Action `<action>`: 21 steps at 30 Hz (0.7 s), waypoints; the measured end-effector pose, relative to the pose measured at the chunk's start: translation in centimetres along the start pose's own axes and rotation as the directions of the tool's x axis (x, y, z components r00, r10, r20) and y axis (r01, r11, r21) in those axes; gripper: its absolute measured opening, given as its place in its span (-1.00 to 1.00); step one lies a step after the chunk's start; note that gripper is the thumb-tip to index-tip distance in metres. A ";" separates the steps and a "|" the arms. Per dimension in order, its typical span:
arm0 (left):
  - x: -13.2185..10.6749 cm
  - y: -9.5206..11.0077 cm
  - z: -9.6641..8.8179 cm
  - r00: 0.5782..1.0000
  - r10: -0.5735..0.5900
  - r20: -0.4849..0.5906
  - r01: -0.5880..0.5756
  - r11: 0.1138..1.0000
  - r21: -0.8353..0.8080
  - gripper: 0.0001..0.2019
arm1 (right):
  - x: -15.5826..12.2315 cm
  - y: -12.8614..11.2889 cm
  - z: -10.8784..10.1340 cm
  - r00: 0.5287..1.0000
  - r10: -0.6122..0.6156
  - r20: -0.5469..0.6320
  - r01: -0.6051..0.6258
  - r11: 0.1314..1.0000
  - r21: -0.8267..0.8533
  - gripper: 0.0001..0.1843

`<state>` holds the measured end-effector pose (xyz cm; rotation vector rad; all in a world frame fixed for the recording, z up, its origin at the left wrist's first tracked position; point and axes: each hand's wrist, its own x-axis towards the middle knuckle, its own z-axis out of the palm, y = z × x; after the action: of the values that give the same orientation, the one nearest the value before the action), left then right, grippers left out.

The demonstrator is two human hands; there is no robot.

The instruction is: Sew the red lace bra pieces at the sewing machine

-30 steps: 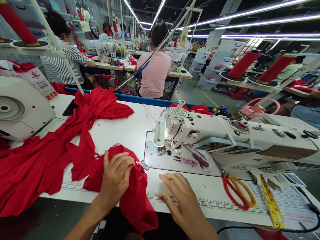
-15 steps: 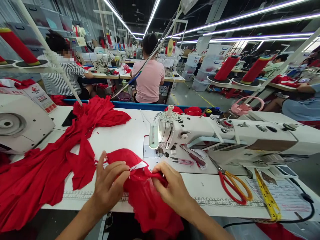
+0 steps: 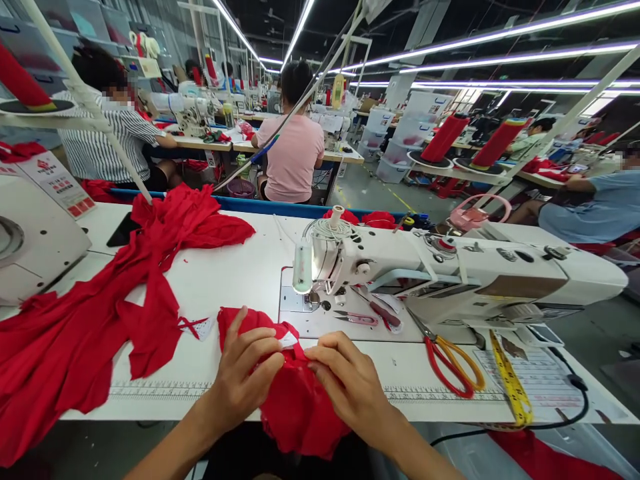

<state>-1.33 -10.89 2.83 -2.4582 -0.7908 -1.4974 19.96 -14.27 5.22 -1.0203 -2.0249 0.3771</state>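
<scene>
A red piece of fabric [image 3: 305,417] hangs over the front edge of the white sewing table, its upper part lying on the tabletop. My left hand [image 3: 245,370] pinches it near a small white label [image 3: 288,341], with the index finger raised. On the other side of the label, my right hand [image 3: 345,380] closes thumb and fingers on the fabric's edge. Just beyond both hands stands the sewing machine [image 3: 390,267], its needle area lit and no cloth under the foot. A white scrap with red strips [image 3: 200,328] lies left of my left hand.
A long heap of red fabric [image 3: 100,327] covers the table's left side. Thread snips [image 3: 356,319], large scissors [image 3: 450,363] and a yellow tape measure [image 3: 513,387] lie at right. Red thread cones [image 3: 447,139] stand behind the machine. A person in pink [image 3: 293,157] sits ahead.
Both hands have moved slightly right with the fabric, and the right hand has shifted its grip nearer the label. The white scrap at left is now uncovered. The view has turned a little.
</scene>
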 end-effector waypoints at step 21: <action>-0.9 0.8 0.8 1.000 -0.015 -0.010 0.015 0.999 0.031 -0.85 | 0.1 -0.7 0.4 0.976 0.204 0.074 -0.216 0.947 0.239 -0.86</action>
<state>-0.57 -11.55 1.77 -2.4259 -0.8260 -1.4893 19.25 -14.59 5.48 -1.0801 -1.8593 0.7538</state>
